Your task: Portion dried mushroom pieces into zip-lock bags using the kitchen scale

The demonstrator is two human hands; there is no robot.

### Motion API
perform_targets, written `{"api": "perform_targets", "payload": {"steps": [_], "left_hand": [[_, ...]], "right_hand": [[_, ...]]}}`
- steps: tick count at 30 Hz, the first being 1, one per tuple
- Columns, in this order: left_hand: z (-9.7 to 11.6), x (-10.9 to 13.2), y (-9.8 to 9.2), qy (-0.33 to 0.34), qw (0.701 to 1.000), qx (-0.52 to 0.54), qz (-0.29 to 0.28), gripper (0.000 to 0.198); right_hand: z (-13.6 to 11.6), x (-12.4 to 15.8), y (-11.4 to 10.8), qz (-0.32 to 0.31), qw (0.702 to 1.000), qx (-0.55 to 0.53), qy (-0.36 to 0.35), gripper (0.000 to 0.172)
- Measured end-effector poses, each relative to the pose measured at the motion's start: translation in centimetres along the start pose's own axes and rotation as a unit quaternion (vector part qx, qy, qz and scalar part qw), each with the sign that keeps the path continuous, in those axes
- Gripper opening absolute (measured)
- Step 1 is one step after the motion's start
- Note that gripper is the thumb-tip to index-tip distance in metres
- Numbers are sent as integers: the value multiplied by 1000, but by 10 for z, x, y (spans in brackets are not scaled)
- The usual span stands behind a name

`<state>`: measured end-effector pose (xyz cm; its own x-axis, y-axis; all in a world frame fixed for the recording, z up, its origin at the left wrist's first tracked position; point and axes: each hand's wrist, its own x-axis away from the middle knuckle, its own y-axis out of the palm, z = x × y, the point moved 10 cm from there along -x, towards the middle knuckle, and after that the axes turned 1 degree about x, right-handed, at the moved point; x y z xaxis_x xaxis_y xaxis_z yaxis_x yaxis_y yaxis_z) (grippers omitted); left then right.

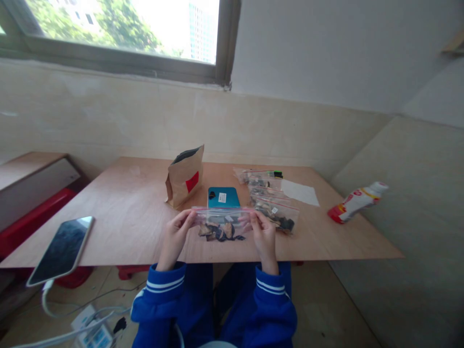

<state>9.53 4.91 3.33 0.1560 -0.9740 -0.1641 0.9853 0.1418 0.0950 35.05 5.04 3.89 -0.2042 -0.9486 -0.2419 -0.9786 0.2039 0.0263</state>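
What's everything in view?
Held zip bag of dark pieces: one, clear plastic, centre
Other filled zip bags: several, clear plastic, centre right
Flat rectangular object: one, teal, centre
Paper pouch: one, brown, centre left
Thin sheet: one, white, right
Plastic bottle: one, white and red, right
Rectangular phone: one, pale edges, left
Cables: several, mostly white, lower left
Plastic furniture: count unclear, red, lower left
Wooden tabletop: one, brown, centre
Window: one, grey frame, upper left
Walls: two, pale, background
Left hand: one, bare, bag's left end
Right hand: one, bare, bag's right end
Sleeves: two, blue, front
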Motion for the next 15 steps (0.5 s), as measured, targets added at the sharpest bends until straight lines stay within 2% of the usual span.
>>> {"api": "perform_targets", "payload": {"steps": [4,9,15], "left_hand": [[-1,2,-1,-24,1000,9,-5,34],[-4,4,-9,-43,999,1,22,32],[6,2,-12,6,998,-13,65,29]], "right_hand": [[2,1,-1,-4,1000,2,8,41],[0,0,-1,24,999,7,-20,32],[-6,-8,9,53,997,5,-53,28]]}}
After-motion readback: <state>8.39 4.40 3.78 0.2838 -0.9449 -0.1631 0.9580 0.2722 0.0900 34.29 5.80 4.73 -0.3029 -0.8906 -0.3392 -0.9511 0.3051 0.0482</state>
